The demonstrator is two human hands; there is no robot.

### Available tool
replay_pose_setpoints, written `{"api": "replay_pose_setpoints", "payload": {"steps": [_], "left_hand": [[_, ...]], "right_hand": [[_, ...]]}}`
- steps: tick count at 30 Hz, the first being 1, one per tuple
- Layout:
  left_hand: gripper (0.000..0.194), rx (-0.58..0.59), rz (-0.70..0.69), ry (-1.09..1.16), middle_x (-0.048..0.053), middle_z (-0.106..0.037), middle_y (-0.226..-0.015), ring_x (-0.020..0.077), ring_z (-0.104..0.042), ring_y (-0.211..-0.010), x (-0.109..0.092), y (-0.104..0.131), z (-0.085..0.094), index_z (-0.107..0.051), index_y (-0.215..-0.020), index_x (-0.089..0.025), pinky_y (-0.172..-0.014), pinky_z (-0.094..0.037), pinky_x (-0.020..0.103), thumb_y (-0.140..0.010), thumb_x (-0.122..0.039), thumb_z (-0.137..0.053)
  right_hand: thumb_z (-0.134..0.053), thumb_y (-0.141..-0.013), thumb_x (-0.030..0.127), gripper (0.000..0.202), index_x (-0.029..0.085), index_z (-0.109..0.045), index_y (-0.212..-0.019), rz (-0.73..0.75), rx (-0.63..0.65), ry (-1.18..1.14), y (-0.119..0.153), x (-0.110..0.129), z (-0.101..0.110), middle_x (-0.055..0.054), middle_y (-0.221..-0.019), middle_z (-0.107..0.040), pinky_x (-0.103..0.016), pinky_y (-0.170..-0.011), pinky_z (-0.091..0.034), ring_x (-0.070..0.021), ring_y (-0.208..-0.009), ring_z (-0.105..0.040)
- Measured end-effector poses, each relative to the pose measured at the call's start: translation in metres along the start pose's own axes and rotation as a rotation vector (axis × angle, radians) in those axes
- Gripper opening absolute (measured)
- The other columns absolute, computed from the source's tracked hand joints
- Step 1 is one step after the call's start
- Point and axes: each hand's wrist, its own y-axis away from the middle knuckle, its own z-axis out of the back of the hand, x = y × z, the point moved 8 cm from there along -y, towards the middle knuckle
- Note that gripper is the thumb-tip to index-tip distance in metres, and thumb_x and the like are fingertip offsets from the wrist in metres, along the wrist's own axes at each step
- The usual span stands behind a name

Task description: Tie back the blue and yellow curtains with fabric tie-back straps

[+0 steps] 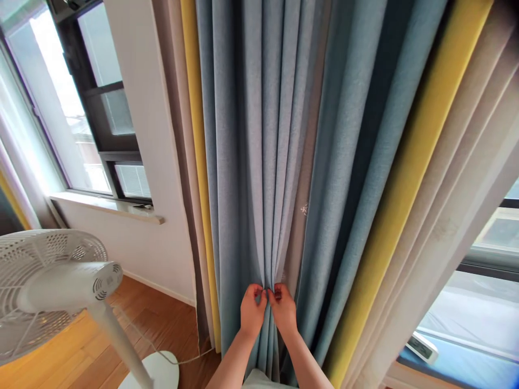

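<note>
A long blue-grey curtain (233, 162) hangs in front of me, its folds drawn together at the height of my hands. My left hand (254, 310) pinches the gathered folds from the left side. Close beside it, my right hand (283, 310) pinches the same folds from the right, the thumbs nearly meeting. Above the hands the pleats fan out upward; below, the cloth falls between my forearms. A second blue-grey curtain panel (344, 146) with a yellow band (405, 216) hangs to the right, not held.
At the left stands a white fan (65, 286) on a round base (162, 370), with a cord trailing over the wooden floor (174, 319). Behind it are a window sill (109, 206) and a dark-framed window (107, 97). A small white device with a display (422, 346) lies at the lower right.
</note>
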Motion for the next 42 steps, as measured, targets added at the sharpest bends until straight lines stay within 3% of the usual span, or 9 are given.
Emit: {"api": "replay_pose_setpoints", "payload": {"steps": [9,19,21,24,25,27,32,37,42], "left_hand": [[0.007,0.049,-0.034,0.048,0.004,-0.057,-0.079,0.0141,-0.057,-0.076,0.0,0.005,-0.01,-0.05,-0.08,-0.017,-0.073,-0.044,0.029,-0.077,-0.021,-0.045],[0.014,0.132,-0.093,0.063,0.004,-0.059,-0.082,0.0154,-0.057,-0.081,-0.007,0.017,-0.012,-0.055,-0.083,-0.017,-0.079,-0.044,0.031,-0.077,-0.02,-0.042],[0.018,-0.021,-0.14,-0.029,0.006,-0.057,-0.091,0.0173,-0.054,-0.09,-0.008,0.013,0.011,-0.054,-0.091,-0.018,-0.084,-0.041,0.035,-0.076,-0.022,-0.045],[0.043,-0.493,-0.081,-0.208,0.013,-0.046,-0.113,0.0235,-0.044,-0.108,0.0,0.008,0.069,-0.041,-0.113,-0.015,-0.093,-0.033,0.041,-0.073,-0.027,-0.05],[0.049,-0.587,-0.03,-0.241,0.016,-0.043,-0.117,0.025,-0.042,-0.111,0.006,0.006,0.084,-0.037,-0.117,-0.013,-0.094,-0.032,0.042,-0.072,-0.029,-0.051],[0.048,-0.573,0.075,-0.234,0.016,-0.046,-0.113,0.0254,-0.045,-0.107,0.019,-0.006,0.096,-0.038,-0.115,-0.012,-0.09,-0.035,0.041,-0.073,-0.031,-0.051],[0.022,-0.242,0.161,-0.132,0.004,-0.056,-0.078,0.0174,-0.056,-0.073,0.032,-0.024,0.068,-0.049,-0.088,-0.018,-0.07,-0.042,0.031,-0.077,-0.036,-0.043],[0.013,-0.081,0.108,-0.092,0.003,-0.057,-0.076,0.014,-0.056,-0.072,0.021,-0.016,0.019,-0.048,-0.082,-0.018,-0.07,-0.042,0.026,-0.077,-0.03,-0.046],[0.008,-0.024,0.092,0.018,0.003,-0.058,-0.075,0.0136,-0.057,-0.072,0.011,-0.008,-0.004,-0.048,-0.077,-0.018,-0.067,-0.043,0.025,-0.075,-0.025,-0.047]], "right_hand": [[-0.043,-0.074,0.034,0.02,0.019,-0.048,-0.087,0.067,0.119,-0.156,0.013,0.013,0.003,-0.005,-0.08,-0.061,-0.027,-0.063,-0.046,-0.016,-0.069,-0.059],[-0.045,-0.075,0.038,0.021,0.019,-0.049,-0.08,0.076,0.062,0.271,0.004,0.027,0.008,-0.005,-0.069,-0.059,-0.025,-0.057,-0.039,-0.019,-0.066,-0.058],[-0.042,-0.077,0.035,0.018,0.019,-0.049,-0.08,0.11,0.054,0.296,0.005,0.027,0.008,-0.004,-0.069,-0.059,-0.025,-0.056,-0.038,-0.0185,-0.066,-0.058],[-0.042,-0.077,0.035,0.017,0.019,-0.049,-0.08,0.112,0.064,0.325,0.005,0.024,0.008,-0.003,-0.068,-0.058,-0.024,-0.054,-0.036,-0.0178,-0.063,-0.058],[-0.042,-0.077,0.035,0.017,0.02,-0.049,-0.08,0.111,0.068,0.332,0.004,0.024,0.008,-0.003,-0.067,-0.058,-0.024,-0.054,-0.036,-0.0176,-0.063,-0.057],[-0.043,-0.077,0.034,0.016,0.02,-0.049,-0.079,0.105,0.072,0.345,0.003,0.024,0.008,-0.003,-0.067,-0.058,-0.024,-0.054,-0.036,-0.0173,-0.062,-0.057],[-0.043,-0.077,0.032,0.015,0.019,-0.05,-0.08,0.071,0.095,0.352,-0.001,0.026,0.003,-0.003,-0.07,-0.06,-0.024,-0.056,-0.036,-0.0173,-0.065,-0.058],[-0.044,-0.077,0.029,0.015,0.017,-0.05,-0.083,0.015,0.139,0.345,-0.006,0.026,-0.003,-0.006,-0.076,-0.061,-0.023,-0.06,-0.037,-0.0177,-0.071,-0.059],[-0.044,-0.077,0.028,0.015,0.017,-0.05,-0.084,0.0,0.132,0.296,-0.007,0.021,-0.002,-0.005,-0.078,-0.062,-0.022,-0.062,-0.038,-0.0169,-0.076,-0.059]]}}
